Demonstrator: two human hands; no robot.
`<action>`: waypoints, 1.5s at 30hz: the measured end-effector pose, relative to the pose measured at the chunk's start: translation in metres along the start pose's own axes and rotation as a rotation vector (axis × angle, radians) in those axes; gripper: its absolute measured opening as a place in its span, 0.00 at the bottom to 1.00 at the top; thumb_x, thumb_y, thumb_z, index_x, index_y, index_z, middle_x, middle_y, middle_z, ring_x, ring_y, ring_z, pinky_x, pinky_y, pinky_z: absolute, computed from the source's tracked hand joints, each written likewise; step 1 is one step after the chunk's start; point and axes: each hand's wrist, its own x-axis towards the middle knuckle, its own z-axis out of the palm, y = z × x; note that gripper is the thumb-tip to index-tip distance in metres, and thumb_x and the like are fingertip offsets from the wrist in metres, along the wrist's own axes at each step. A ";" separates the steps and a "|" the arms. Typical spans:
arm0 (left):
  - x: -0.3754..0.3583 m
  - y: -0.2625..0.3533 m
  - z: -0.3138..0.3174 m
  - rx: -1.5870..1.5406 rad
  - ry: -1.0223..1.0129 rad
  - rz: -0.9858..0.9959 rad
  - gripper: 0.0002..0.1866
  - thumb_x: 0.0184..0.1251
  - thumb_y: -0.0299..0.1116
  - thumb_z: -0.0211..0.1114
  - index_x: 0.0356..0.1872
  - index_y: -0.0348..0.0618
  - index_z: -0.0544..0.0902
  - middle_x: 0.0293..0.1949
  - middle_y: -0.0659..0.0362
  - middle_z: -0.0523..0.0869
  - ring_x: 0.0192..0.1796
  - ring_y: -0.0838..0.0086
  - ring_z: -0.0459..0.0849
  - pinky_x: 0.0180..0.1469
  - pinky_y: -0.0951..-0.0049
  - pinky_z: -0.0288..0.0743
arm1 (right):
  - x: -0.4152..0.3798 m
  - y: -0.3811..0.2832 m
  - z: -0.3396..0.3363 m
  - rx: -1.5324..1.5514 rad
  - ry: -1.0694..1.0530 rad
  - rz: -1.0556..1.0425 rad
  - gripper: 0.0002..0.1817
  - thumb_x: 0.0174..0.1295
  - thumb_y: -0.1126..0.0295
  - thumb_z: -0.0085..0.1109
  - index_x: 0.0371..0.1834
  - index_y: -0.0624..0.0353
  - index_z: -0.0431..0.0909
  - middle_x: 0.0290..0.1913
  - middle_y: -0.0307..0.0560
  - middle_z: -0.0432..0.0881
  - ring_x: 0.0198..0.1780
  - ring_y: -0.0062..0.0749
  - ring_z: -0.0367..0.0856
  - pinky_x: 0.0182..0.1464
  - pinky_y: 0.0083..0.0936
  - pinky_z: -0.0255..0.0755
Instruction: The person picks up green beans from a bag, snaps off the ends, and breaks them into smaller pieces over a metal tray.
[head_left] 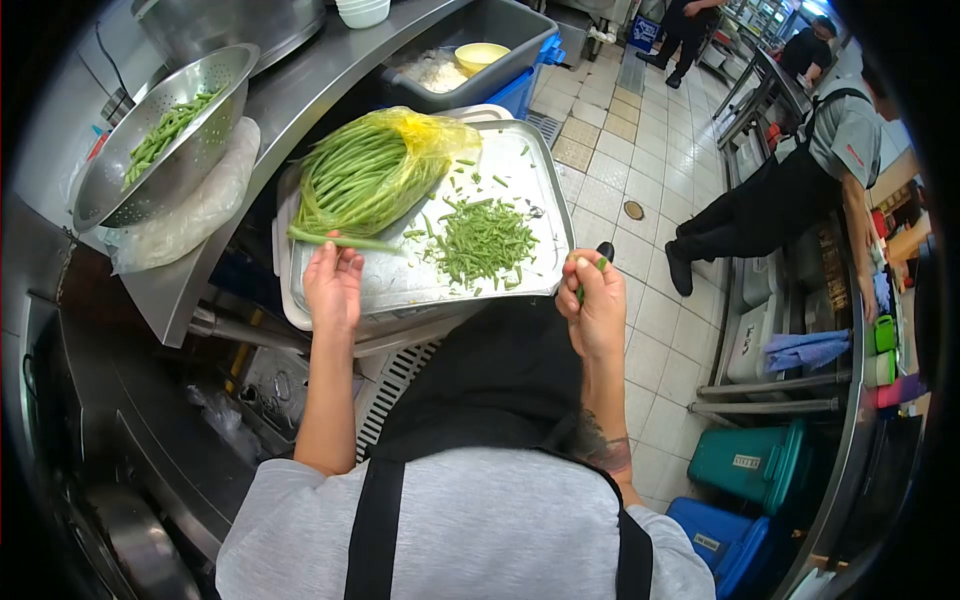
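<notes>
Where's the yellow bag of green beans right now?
In the head view, the yellow bag lies on the upper left of the metal tray, beside the cut beans and beyond the left hand.

Labels (746, 461) on green bin (720, 450), blue bin (738, 545): unreadable.

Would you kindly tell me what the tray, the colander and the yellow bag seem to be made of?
Tray: metal, perhaps aluminium, by its silvery sheen. Colander: metal, probably stainless steel, from its grey shine and punched holes. Yellow bag: apparently plastic film, glossy and crinkled, green beans showing through.
</notes>
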 end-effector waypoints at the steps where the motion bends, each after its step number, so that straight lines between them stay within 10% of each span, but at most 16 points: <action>1: 0.003 0.003 -0.006 -0.017 0.030 0.042 0.09 0.69 0.30 0.53 0.46 0.38 0.75 0.35 0.61 0.80 0.34 0.80 0.78 0.39 0.76 0.76 | 0.002 -0.001 0.000 -0.047 0.010 -0.031 0.08 0.65 0.72 0.46 0.30 0.61 0.72 0.19 0.32 0.65 0.15 0.13 0.60 0.16 0.12 0.51; 3: 0.003 0.007 -0.012 -0.038 0.045 0.065 0.09 0.69 0.30 0.54 0.46 0.38 0.75 0.35 0.61 0.80 0.34 0.80 0.78 0.39 0.77 0.77 | 0.010 -0.001 0.000 -0.028 -0.015 -0.035 0.09 0.65 0.71 0.46 0.31 0.63 0.74 0.20 0.33 0.69 0.15 0.13 0.62 0.16 0.11 0.51; 7: -0.007 0.016 -0.002 0.029 -0.026 0.079 0.09 0.69 0.29 0.53 0.46 0.37 0.75 0.36 0.60 0.80 0.34 0.79 0.78 0.39 0.77 0.77 | 0.035 -0.002 0.010 -0.944 -0.076 -0.080 0.09 0.59 0.70 0.56 0.36 0.65 0.81 0.23 0.45 0.80 0.18 0.23 0.74 0.21 0.21 0.65; 10: -0.018 0.014 0.015 0.051 -0.142 0.050 0.09 0.70 0.29 0.53 0.46 0.36 0.74 0.37 0.59 0.79 0.34 0.79 0.78 0.39 0.76 0.77 | 0.044 0.010 0.034 -1.212 -0.147 -0.472 0.13 0.56 0.68 0.60 0.41 0.64 0.80 0.24 0.57 0.80 0.23 0.34 0.77 0.31 0.26 0.71; 17: -0.040 0.004 0.046 0.028 -0.341 0.010 0.09 0.70 0.28 0.50 0.45 0.36 0.74 0.41 0.56 0.78 0.35 0.79 0.77 0.39 0.76 0.77 | 0.016 0.033 0.066 -1.069 -0.382 -0.355 0.11 0.58 0.67 0.59 0.37 0.65 0.80 0.31 0.60 0.81 0.33 0.50 0.80 0.37 0.36 0.72; 26: -0.040 -0.003 0.047 0.026 -0.259 -0.119 0.08 0.69 0.31 0.54 0.43 0.36 0.75 0.40 0.58 0.79 0.34 0.79 0.79 0.39 0.80 0.78 | 0.000 0.031 0.058 -0.953 -0.243 -0.525 0.07 0.58 0.71 0.59 0.27 0.64 0.79 0.21 0.49 0.74 0.22 0.38 0.72 0.26 0.28 0.65; 35: -0.066 -0.019 0.074 -0.451 -0.316 -0.792 0.16 0.69 0.30 0.55 0.53 0.32 0.71 0.37 0.59 0.79 0.35 0.80 0.78 0.40 0.82 0.79 | -0.005 0.013 0.050 -0.452 -0.429 -0.653 0.16 0.66 0.63 0.53 0.29 0.67 0.76 0.23 0.39 0.70 0.18 0.15 0.63 0.20 0.13 0.56; 37: -0.064 -0.013 0.073 -0.410 -0.453 -0.821 0.21 0.67 0.29 0.56 0.59 0.30 0.67 0.38 0.58 0.79 0.36 0.80 0.78 0.39 0.82 0.79 | -0.010 -0.001 0.043 -0.309 -0.727 -0.028 0.12 0.63 0.66 0.55 0.30 0.66 0.79 0.26 0.42 0.77 0.25 0.21 0.69 0.28 0.20 0.63; 39: -0.065 -0.008 0.072 -0.389 -0.576 -0.788 0.22 0.66 0.28 0.57 0.59 0.30 0.66 0.38 0.58 0.79 0.36 0.79 0.78 0.37 0.82 0.79 | -0.010 -0.002 0.040 -0.307 -0.769 0.049 0.12 0.64 0.67 0.53 0.31 0.66 0.79 0.27 0.42 0.78 0.26 0.21 0.71 0.31 0.20 0.67; 45: -0.077 0.019 0.083 -0.088 -0.835 -0.582 0.20 0.63 0.24 0.58 0.56 0.29 0.71 0.38 0.57 0.80 0.34 0.77 0.81 0.36 0.80 0.78 | 0.018 0.005 0.035 -0.846 -0.126 -0.296 0.08 0.58 0.71 0.59 0.30 0.65 0.80 0.25 0.44 0.80 0.28 0.21 0.76 0.32 0.19 0.69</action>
